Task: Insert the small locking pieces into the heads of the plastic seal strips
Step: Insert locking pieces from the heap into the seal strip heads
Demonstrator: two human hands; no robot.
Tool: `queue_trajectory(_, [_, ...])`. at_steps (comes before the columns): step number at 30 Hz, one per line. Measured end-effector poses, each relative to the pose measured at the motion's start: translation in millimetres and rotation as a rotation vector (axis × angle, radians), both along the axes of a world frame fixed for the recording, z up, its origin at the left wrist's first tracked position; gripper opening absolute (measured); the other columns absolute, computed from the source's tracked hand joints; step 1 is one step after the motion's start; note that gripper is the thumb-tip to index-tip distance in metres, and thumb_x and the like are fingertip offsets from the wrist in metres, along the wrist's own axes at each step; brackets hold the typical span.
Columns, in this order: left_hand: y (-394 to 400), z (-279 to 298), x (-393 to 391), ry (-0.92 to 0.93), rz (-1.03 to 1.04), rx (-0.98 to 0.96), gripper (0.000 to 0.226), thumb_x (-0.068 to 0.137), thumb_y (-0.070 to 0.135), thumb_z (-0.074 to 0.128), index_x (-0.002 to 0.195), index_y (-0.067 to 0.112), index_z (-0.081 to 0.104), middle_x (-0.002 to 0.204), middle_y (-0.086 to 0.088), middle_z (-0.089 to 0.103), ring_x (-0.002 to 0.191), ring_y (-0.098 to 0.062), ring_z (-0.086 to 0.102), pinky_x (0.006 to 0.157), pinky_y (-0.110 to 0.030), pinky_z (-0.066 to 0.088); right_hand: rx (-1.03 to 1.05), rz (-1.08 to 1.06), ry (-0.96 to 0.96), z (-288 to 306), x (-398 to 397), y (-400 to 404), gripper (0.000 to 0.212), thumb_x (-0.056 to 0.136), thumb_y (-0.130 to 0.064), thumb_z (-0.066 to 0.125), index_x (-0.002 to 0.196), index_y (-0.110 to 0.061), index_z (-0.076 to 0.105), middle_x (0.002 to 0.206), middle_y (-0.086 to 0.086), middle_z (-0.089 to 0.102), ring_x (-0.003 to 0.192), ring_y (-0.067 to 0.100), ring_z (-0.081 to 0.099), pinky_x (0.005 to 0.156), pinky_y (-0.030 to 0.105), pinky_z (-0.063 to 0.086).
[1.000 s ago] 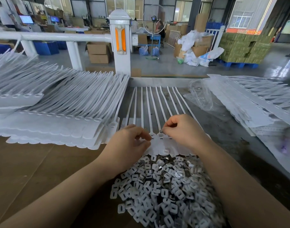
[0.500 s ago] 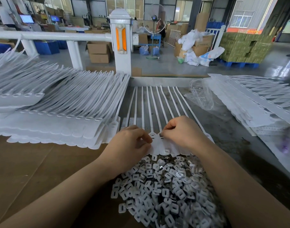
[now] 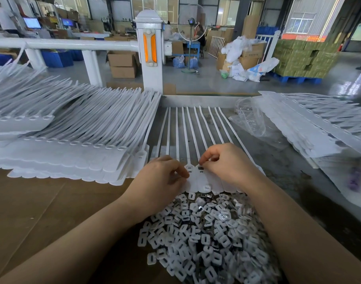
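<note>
Right hand [image 3: 222, 160] shifted rightward — fingers pinching locking piece [image 3: 200, 167] at strip head | left hand [image 3: 161, 177] fingers curled — pressing strip heads [image 3: 204, 182]

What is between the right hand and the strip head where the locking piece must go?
Nothing visible. The right hand has its fingertips directly at a head of the strip row, pinching something small and dark against it. The left hand rests beside, on the neighbouring head. The pile of pieces lies nearer the person.
</note>
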State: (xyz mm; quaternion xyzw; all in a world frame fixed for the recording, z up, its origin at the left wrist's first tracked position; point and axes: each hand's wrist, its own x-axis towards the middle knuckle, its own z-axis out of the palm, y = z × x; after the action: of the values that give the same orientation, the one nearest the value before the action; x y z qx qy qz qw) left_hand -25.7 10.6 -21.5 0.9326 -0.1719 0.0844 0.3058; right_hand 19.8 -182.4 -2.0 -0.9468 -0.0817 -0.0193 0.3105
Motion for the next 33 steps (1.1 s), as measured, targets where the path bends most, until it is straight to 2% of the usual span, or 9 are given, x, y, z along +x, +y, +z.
queue_trajectory(5, [0.1,-0.6,0.5,0.001,-0.005,-0.006,0.014,0.091,0.025,0.063,0.092,0.038,0.067,0.098,0.022,0.055,0.090,0.004,0.055,0.072,-0.005,0.041,-0.009,0.025,0.018,7.5,-2.9,-1.4,0.019,0.088,-0.017,0.065,0.084,-0.035,0.072,0.080,-0.017,0.063,0.083,0.007,0.064,0.076,0.030,0.055])
queue_trajectory(8, [0.2,-0.5,0.3,0.000,-0.009,-0.003,0.014,0.091,0.025,0.063,0.092,0.039,0.066,0.097,0.022,0.054,0.089,0.007,0.054,0.072,-0.002,0.040,0.018,0.089,0.106,15.0,-5.8,-6.7,0.010,0.083,-0.022,0.073,0.080,-0.032,0.072,0.085,-0.010,0.070,0.084,0.010,0.067,0.081,0.036,0.057])
queue_trajectory(11, [0.1,-0.1,-0.2,-0.001,-0.011,-0.001,0.016,0.091,0.022,0.063,0.092,0.037,0.067,0.096,0.022,0.054,0.088,0.006,0.053,0.072,-0.001,0.039,-0.032,0.191,0.227,22.5,-9.9,-14.1,0.007,0.078,-0.027,0.080,0.077,-0.031,0.074,0.080,-0.011,0.073,0.080,0.009,0.069,0.083,0.038,0.057])
queue_trajectory(14, [-0.6,1.2,-0.7,0.000,-0.013,-0.002,0.017,0.091,0.021,0.063,0.091,0.037,0.066,0.096,0.023,0.053,0.088,0.006,0.053,0.074,0.000,0.039,-0.098,0.268,0.294,25.3,-11.4,-19.3,0.010,0.075,-0.031,0.084,0.077,-0.030,0.074,0.074,-0.018,0.071,0.072,0.003,0.067,0.077,0.033,0.058])
queue_trajectory(17, [-0.8,2.5,-0.9,0.007,-0.012,0.003,0.016,0.091,0.021,0.062,0.092,0.037,0.067,0.097,0.022,0.053,0.088,0.006,0.054,0.073,0.000,0.039,-0.135,0.315,0.295,24.3,-11.8,-17.2,0.013,0.074,-0.032,0.084,0.079,-0.030,0.072,0.065,-0.019,0.066,0.058,-0.004,0.060,0.058,0.019,0.048])
queue_trajectory(19, [-0.9,2.8,-0.9,0.009,-0.010,0.006,0.015,0.091,0.022,0.062,0.093,0.036,0.067,0.097,0.022,0.053,0.087,0.006,0.054,0.072,-0.001,0.039,-0.161,0.340,0.288,23.2,-11.9,-14.6,0.014,0.074,-0.031,0.084,0.079,-0.030,0.071,0.063,-0.018,0.065,0.054,-0.005,0.057,0.051,0.014,0.043])
queue_trajectory(26, [-0.7,2.3,-0.4,0.008,-0.014,0.009,0.015,0.091,0.021,0.063,0.094,0.034,0.069,0.099,0.021,0.054,0.090,0.003,0.054,0.073,-0.003,0.040,-0.143,0.332,0.245,22.8,-13.5,-12.4,0.005,0.078,-0.027,0.079,0.077,-0.029,0.075,0.069,-0.018,0.070,0.059,-0.005,0.062,0.048,0.009,0.042])
queue_trajectory(30, [-1.3,1.9,-0.3,-0.001,-0.008,0.024,0.015,0.092,0.021,0.062,0.095,0.034,0.069,0.100,0.019,0.055,0.092,0.001,0.055,0.074,-0.007,0.041,-0.174,0.350,0.236,22.8,-13.1,-12.7,0.007,0.077,-0.029,0.080,0.080,-0.030,0.074,0.075,-0.016,0.071,0.067,-0.003,0.065,0.057,0.014,0.049])
queue_trajectory(33, [-1.5,2.2,-0.8,-0.004,-0.007,0.029,0.015,0.092,0.022,0.062,0.095,0.035,0.069,0.098,0.021,0.054,0.091,0.003,0.054,0.071,-0.005,0.039,-0.171,0.358,0.241,22.4,-13.2,-14.6,0.010,0.076,-0.031,0.082,0.081,-0.031,0.074,0.078,-0.016,0.072,0.071,-0.004,0.065,0.057,0.012,0.049])
